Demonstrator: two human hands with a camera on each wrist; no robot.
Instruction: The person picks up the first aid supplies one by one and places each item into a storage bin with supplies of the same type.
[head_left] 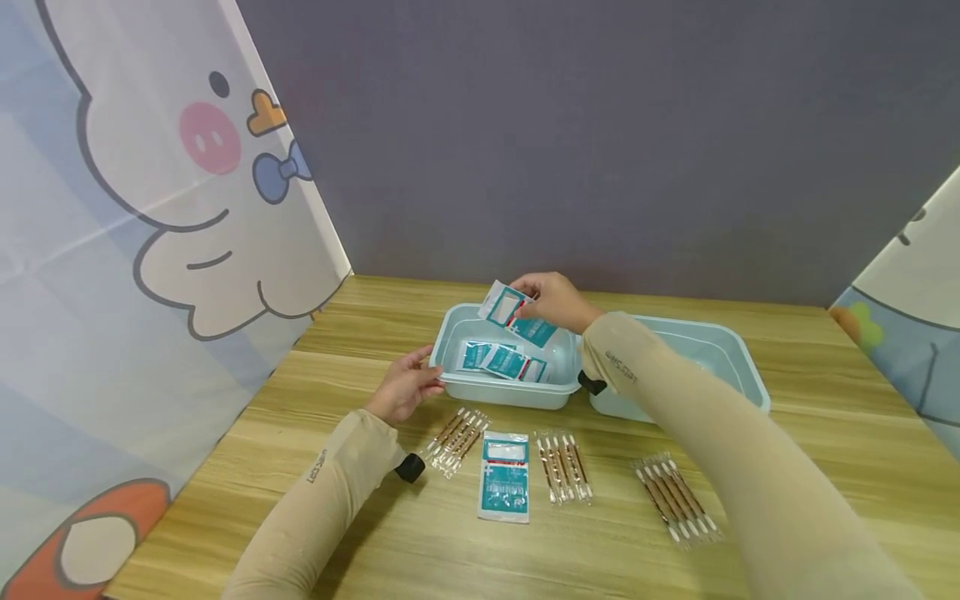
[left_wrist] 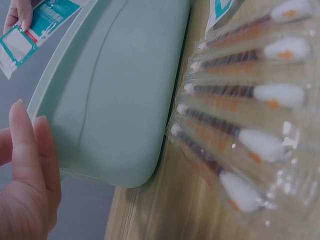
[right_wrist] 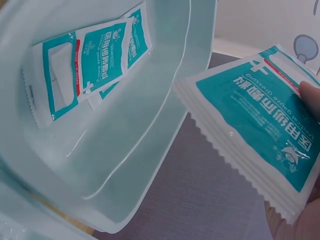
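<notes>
- Fingers of your right hand (head_left: 557, 302) pinch a gauze packet (right_wrist: 255, 117) above the left tray (head_left: 510, 394).
- Expect it light, floppy, a bit slick; grip the sealed edge, sparing the padded middle.
- Your left hand (head_left: 405, 388), fingers nearly straight, touches the tray's rim.

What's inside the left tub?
Two gauze packets lie in the left tub. The top one covers part of the other, so that part can't be seen.

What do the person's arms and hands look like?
Beige sleeves, each with small dark lettering, reach to the wrists. A small black piece shows by each wrist. The left hand and right hand wear no gloves.
</notes>
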